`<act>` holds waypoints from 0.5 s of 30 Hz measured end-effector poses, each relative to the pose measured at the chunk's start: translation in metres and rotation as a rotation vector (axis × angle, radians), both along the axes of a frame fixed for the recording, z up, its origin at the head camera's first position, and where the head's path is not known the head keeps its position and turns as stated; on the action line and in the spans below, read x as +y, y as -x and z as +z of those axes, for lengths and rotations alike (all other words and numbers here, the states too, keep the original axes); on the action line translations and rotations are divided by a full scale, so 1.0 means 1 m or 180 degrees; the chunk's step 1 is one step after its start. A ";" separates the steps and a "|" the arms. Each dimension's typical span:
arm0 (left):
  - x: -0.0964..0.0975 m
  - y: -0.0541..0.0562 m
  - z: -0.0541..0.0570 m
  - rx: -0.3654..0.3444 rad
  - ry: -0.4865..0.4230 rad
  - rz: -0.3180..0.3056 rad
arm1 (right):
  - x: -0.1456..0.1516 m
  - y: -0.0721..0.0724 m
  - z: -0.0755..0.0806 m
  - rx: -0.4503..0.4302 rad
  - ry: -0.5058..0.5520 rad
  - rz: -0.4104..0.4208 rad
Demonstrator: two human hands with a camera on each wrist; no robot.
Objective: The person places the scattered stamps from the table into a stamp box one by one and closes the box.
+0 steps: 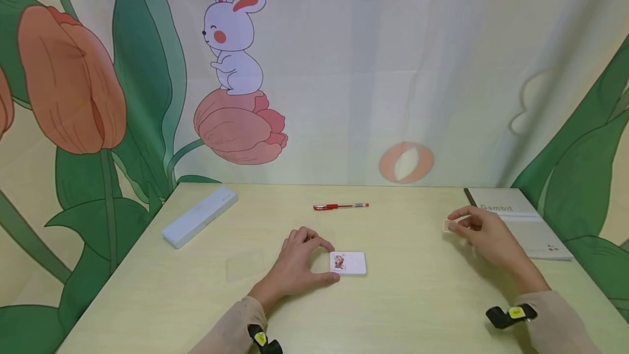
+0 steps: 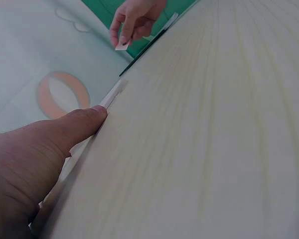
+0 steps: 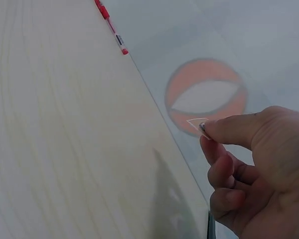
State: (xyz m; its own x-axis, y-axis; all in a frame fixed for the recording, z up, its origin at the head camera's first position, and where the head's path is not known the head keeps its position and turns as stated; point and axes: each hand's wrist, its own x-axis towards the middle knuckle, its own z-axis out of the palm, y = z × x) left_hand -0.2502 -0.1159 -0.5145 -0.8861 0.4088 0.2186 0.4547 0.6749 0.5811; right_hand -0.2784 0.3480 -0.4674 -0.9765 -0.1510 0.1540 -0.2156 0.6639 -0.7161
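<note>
Rising at the far left is a large orange tulip (image 1: 73, 81) printed on the cloth backdrop (image 1: 334, 70). In front of it, a long pale-blue pencil case (image 1: 199, 217) lies slantwise near the far left corner of the table (image 1: 403, 310). Next, nearer the person, a faint transparent rectangle (image 1: 245, 265) lies flat, hard to make out. Just beside it, the left hand (image 1: 295, 264) pinches the left end of a thin white block (image 1: 355, 264), thumb at the near corner and index finger at the far one. The block lies flat mid-table, its corners rounded, a small red figure at its left end. Beyond it rests a clear-barrelled red gel pen (image 1: 341, 207), tip end unclear. Further right, the right hand (image 1: 491, 236) holds a small translucent piece (image 1: 447, 226) between thumb and forefinger, raised above the table. Close behind that hand lies a pale notebook (image 1: 526, 234) lettered "Gambit", with a dark spine.
</note>
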 end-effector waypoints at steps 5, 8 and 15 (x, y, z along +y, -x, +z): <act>0.000 0.001 -0.001 0.0009 0.0017 -0.0001 | -0.007 -0.001 0.008 0.0217 0.0112 0.0075; 0.000 0.001 -0.001 0.0010 0.0036 0.0004 | -0.012 -0.003 0.013 0.0267 0.0239 0.0099; 0.001 0.000 0.000 0.0005 0.0008 -0.0001 | -0.028 -0.009 0.029 0.0234 0.0470 0.0080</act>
